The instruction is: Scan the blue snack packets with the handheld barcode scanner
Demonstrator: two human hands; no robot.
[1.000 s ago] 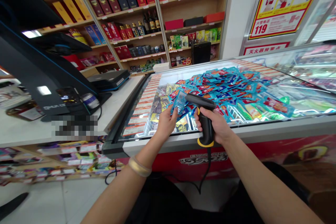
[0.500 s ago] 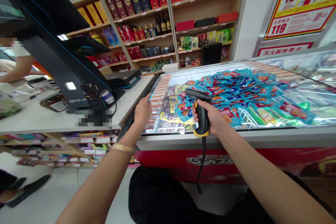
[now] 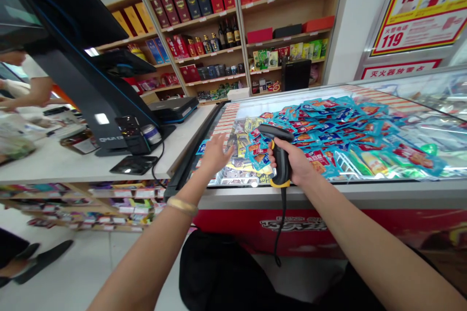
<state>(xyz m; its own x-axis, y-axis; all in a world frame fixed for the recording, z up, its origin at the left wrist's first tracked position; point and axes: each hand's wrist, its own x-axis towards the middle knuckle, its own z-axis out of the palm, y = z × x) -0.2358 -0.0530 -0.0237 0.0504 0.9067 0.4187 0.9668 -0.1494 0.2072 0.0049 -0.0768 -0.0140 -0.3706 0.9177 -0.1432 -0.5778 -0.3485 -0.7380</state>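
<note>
My right hand [image 3: 294, 161] is wrapped round the black and yellow barcode scanner [image 3: 280, 158], whose cable hangs down in front of the freezer. My left hand [image 3: 216, 154], slightly blurred, hovers over the left part of the glass top with its fingers apart and nothing in them. Just left of it, a blue packet [image 3: 202, 147] lies at the glass top's left edge. A large heap of blue and red snack packets [image 3: 324, 124] covers the middle of the glass. Yellow packs [image 3: 242, 146] show between my hands.
At left, a counter [image 3: 189, 136] bears a dark monitor stand [image 3: 91, 92], a phone [image 3: 134, 165], a can and a jar [image 3: 78, 141]. Another person's arm [image 3: 38, 90] is behind it. Shelves of boxes and bottles stand at the back.
My left hand has let go of a small blue packet, which now lies at the left edge, and has moved right with its fingers spread. My right hand still holds the scanner.
</note>
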